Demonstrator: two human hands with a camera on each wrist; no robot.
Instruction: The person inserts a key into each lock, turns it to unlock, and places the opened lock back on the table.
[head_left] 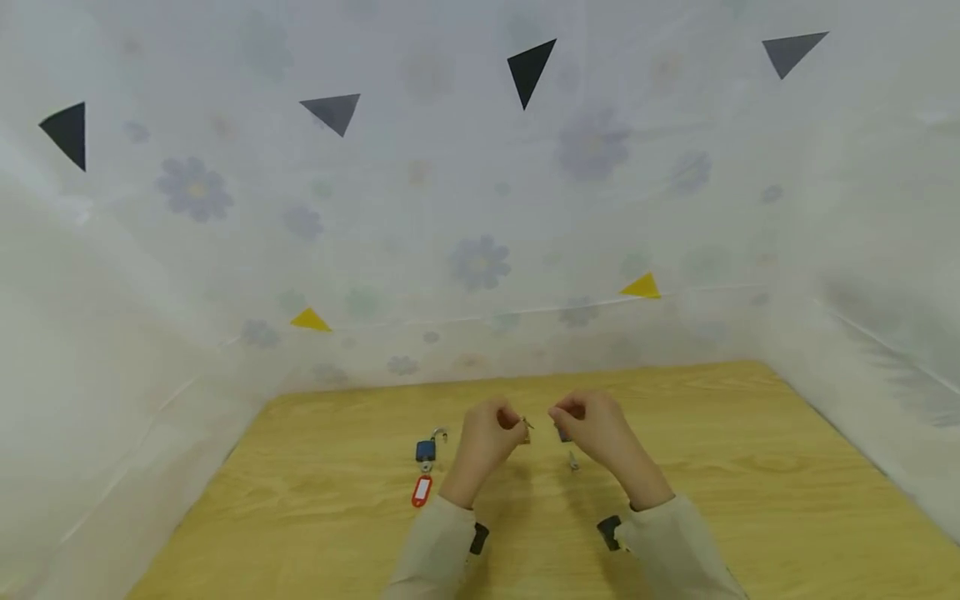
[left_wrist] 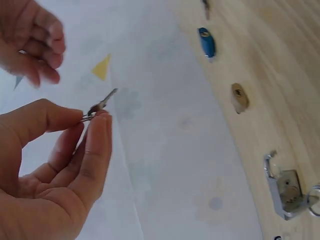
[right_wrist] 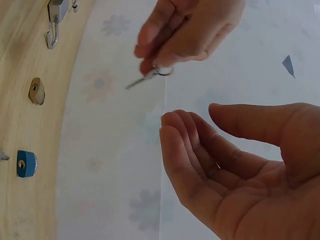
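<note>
My left hand point(head_left: 516, 423) is raised over the wooden table point(head_left: 750, 500) and pinches a small silver key point(left_wrist: 102, 105) between thumb and forefinger, blade pointing away from the palm. My right hand point(head_left: 564, 413) hovers just right of it. Its fingers point(right_wrist: 175, 135) are loosely curled and its palm is empty. The key point(right_wrist: 145, 77) points toward that hand with a small gap between them. Below the hands lie a small blue padlock point(left_wrist: 206, 42) and a brass padlock point(left_wrist: 240, 97).
A blue padlock with its shackle open point(head_left: 427, 447) lies left of my hands, with a red key tag point(head_left: 422, 490) in front of it. Another small key point(head_left: 573, 461) lies under my right hand. White flowered sheeting point(head_left: 480, 250) walls the table on three sides.
</note>
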